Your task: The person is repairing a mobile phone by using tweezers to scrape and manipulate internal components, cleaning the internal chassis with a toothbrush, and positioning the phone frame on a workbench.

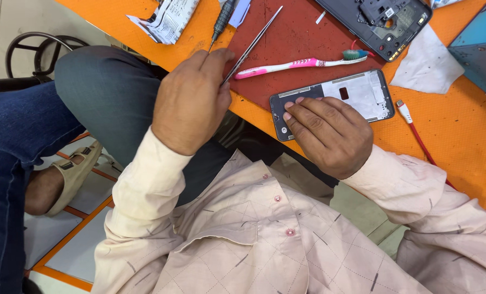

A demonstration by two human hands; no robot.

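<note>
Orange bench (461, 130): phone frame (357, 93) under right hand (330, 133), tweezers (252, 44) in left hand (191, 100).

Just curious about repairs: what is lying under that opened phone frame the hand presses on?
The phone frame lies on a dark red mat over the orange table. The right hand covers its near end, hiding what is beneath there.

The tweezers (252, 44) in my left grip (191, 100) are thin, bright, polished metal. Under my right grip (330, 133) the phone frame (357, 93) looks like matt dark plastic with a pale, dull inner plate. The mat (297, 38) is dark red and slightly scuffed, on a grainy orange tabletop (461, 130). The toothbrush (297, 65) is glossy pink plastic. My sleeves are soft pale cloth.
</note>
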